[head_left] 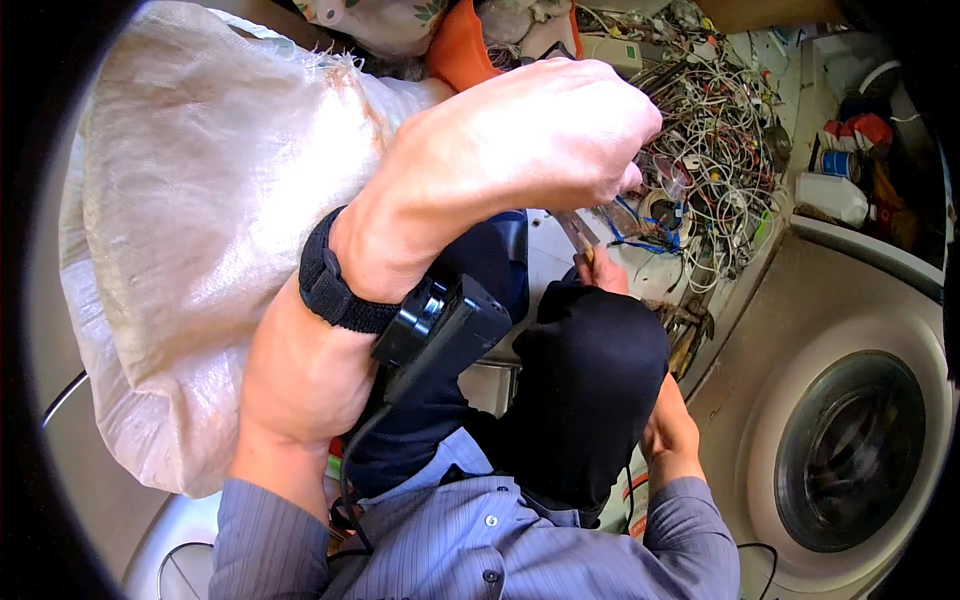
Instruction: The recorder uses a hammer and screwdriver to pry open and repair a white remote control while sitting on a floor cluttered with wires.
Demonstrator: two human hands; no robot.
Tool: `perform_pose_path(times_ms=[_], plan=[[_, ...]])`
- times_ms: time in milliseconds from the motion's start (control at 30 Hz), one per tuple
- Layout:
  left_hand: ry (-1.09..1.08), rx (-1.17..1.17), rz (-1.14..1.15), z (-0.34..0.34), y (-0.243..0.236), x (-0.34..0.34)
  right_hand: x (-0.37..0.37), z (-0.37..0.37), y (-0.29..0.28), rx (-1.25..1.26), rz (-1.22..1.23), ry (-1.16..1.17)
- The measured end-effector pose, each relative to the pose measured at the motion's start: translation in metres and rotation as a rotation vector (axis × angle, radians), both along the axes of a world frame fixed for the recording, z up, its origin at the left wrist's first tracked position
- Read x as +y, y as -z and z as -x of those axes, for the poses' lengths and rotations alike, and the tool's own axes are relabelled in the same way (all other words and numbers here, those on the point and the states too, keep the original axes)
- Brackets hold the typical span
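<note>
Left hand (pixel 520 140) fisted on a thin wire, right hand (pixel 598 270) pinching its metal tip (pixel 578 232) — light, floppy, grip near the end — beside the cable tangle (pixel 715 130).

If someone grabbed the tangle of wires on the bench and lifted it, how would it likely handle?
The wires are thin and looped, so they would probably sag and flop rather than hold shape. They are knotted together, so pulling one would likely drag the whole clump. The pile looks light for its bulk. The left hand works at its edge.
</note>
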State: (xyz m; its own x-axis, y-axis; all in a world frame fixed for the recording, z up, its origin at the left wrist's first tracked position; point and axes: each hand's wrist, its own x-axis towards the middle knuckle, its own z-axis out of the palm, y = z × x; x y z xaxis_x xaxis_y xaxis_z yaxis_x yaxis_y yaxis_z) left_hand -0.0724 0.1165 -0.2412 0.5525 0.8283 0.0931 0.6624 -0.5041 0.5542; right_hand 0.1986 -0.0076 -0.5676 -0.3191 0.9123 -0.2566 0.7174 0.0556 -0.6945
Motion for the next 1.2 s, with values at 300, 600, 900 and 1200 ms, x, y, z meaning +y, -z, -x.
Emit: perform_pose_path(times_ms=[300,600,900,1200], plan=[[-0.045,0.120,0.064,0.004,-0.003,0.006,-0.008,0.004,0.015,-0.250,0.118,-0.156],[-0.130,0.022,-0.036,0.006,0.002,0.004,-0.004,0.010,-0.020,-0.075,-0.029,-0.035],[-0.158,0.049,-0.203,0.022,-0.003,0.002,-0.021,0.014,0.009,-0.116,-0.002,-0.124],[-0.182,-0.108,0.038,0.034,-0.012,0.001,-0.026,0.011,0.034,-0.308,0.135,-0.162]])
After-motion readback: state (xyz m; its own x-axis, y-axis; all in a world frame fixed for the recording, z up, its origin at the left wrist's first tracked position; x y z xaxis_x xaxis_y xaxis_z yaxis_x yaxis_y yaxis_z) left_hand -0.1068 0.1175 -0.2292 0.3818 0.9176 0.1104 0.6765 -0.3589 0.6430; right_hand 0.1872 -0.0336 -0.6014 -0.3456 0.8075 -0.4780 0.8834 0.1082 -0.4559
